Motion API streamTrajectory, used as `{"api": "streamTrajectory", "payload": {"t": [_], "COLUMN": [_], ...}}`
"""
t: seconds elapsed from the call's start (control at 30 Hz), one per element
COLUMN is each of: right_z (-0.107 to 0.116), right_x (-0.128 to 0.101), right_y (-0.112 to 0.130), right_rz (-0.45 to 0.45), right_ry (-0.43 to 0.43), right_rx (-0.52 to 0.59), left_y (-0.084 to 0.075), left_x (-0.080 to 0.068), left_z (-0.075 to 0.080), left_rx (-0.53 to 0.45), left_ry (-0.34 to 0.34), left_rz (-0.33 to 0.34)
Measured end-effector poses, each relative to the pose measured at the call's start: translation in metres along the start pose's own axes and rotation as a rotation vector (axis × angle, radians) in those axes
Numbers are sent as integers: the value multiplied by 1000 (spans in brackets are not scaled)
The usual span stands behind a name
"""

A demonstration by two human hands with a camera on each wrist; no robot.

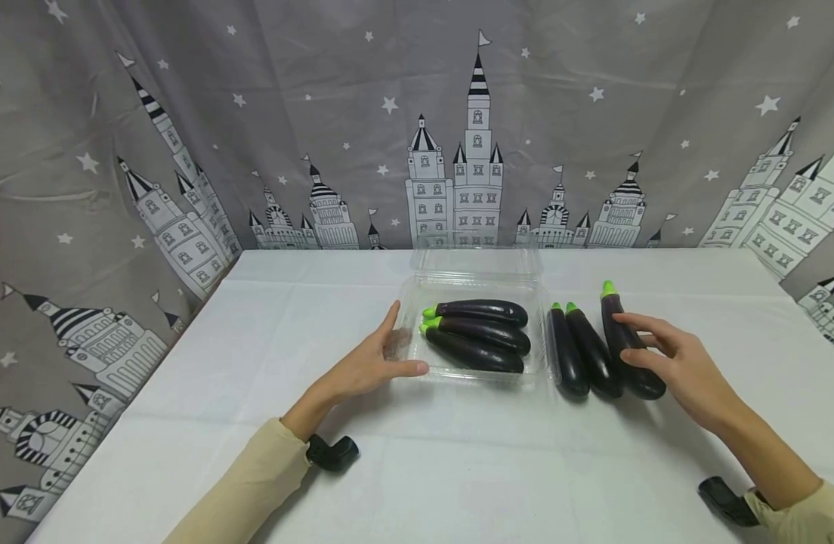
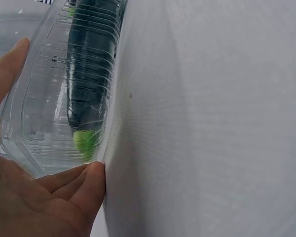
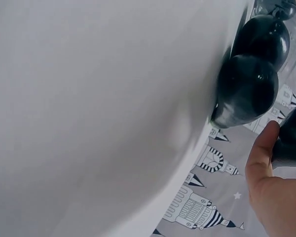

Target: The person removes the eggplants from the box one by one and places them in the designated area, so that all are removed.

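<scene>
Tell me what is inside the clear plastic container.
Inside the clear plastic container lie three eggplants, side by side with green stems toward the left hand. Whether anything lies beneath them cannot be seen; they cover the bottom.
</scene>
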State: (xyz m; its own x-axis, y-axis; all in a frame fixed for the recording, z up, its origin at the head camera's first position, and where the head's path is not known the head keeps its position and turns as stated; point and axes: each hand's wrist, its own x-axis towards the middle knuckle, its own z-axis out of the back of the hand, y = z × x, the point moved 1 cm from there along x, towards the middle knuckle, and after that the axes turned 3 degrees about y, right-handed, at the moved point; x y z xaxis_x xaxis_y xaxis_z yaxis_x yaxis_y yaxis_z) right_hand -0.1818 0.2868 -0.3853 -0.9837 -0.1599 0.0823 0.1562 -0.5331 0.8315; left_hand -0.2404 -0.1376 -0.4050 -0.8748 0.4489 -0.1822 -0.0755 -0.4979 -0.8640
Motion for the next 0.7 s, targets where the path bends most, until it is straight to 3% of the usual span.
{"api": "streamTrajectory", "payload": {"t": [0.27,0.7], "right_z": [3,1], "right_x": [3,5], "right_y": [-3,-4], "right_rz": [-10,-88], "right_ry": [29,41], "right_rx": [34,0], "left_y": [2,2], "left_x": [1,1], "left_z": [0,0], "left_rx": [4,6], "left_ry": [0,7], "left_rz": [-2,-11]}}
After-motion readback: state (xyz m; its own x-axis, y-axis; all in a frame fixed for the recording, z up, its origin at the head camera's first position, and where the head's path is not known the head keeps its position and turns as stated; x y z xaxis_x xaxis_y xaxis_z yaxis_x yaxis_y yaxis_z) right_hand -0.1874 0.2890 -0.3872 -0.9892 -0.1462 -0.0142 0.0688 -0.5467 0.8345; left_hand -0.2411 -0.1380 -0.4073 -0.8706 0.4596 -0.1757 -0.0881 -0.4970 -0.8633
